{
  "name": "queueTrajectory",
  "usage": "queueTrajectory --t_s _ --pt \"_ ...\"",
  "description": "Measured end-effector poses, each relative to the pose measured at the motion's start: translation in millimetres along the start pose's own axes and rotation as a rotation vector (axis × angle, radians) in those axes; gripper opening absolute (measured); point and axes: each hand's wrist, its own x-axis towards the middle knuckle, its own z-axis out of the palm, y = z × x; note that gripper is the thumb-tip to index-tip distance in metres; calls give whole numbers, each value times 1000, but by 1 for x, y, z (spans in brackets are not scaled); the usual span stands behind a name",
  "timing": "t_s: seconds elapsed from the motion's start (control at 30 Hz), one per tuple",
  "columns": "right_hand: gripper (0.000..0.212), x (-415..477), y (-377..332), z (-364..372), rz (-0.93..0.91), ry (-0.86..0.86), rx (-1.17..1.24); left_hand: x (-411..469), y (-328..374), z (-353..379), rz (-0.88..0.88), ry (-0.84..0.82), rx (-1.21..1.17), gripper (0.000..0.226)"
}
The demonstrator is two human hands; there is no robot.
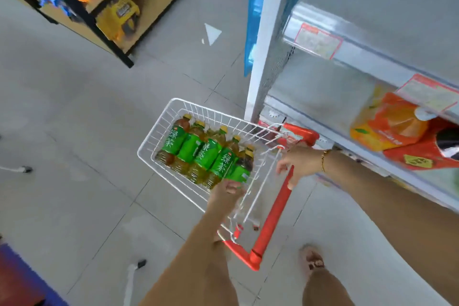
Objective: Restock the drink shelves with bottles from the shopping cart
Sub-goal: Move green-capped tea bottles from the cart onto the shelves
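A white wire shopping cart [154, 136] with a red handle [274, 216] stands on the floor beside the drink shelves [352, 131]. Several green-labelled tea bottles [188, 149] with yellow caps lie side by side in it. My left hand [227, 190] reaches into the cart's near side, its fingers closed on the nearest green tea bottle [238, 171]. My right hand [298, 161], with a gold bracelet on the wrist, grips the upper end of the red handle. The image is blurred.
Orange drink packs [395, 129] and red packs [432, 156] lie on a lower shelf at the right; the shelves above look bare, with price tags [318, 41] on their edges. A black-framed rack of toys [104, 2] stands at the top left. My sandalled foot [314, 259] is near the cart.
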Motion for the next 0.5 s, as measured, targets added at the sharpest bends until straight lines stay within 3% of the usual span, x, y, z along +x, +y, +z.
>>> queueTrajectory --t_s 0.07,0.17,0.23,0.37,0.5 --pt "39 13 -14 -3 67 57 143 23 -7 -21 -31 1 9 23" --pt "33 41 -54 2 114 347 773 58 -20 -50 -30 16 125 29" --pt "34 66 -79 12 251 456 1033 81 -25 -63 9 89 237 38" --pt "9 131 -82 43 588 402 943 128 -20 -69 92 155 433 61" --pt "31 168 -74 54 754 345 851 169 -20 -66 38 91 558 78"
